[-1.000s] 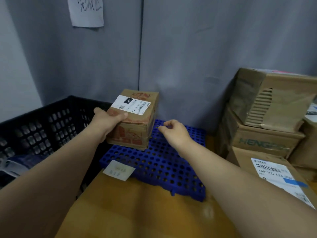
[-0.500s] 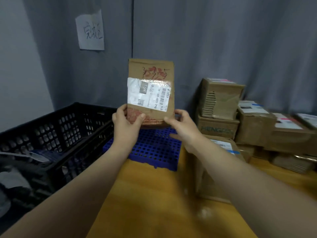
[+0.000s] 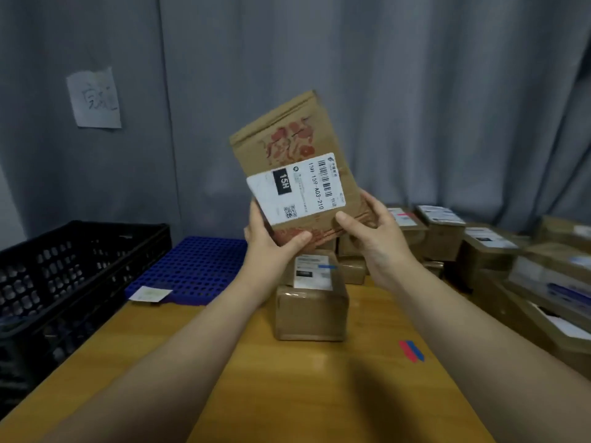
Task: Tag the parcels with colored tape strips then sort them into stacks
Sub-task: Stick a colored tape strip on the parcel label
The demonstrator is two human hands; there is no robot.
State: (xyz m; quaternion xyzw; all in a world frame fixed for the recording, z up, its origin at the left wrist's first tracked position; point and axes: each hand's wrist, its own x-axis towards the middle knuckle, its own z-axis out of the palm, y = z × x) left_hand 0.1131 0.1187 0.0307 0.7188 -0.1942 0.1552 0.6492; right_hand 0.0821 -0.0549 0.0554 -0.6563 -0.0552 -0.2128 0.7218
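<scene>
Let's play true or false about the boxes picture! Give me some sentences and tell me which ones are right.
1. Both the left hand and the right hand hold the parcel up in the air. True.
2. The parcel's white label shows "15H". True.
3. The blue grid mat lies inside the black crate. False: it lies on the table beside the crate.
4. The red and blue tape strips are stuck on the held parcel. False: they lie on the table.

Bare left hand (image 3: 269, 248) and right hand (image 3: 377, 239), forearms uncovered throughout.
</scene>
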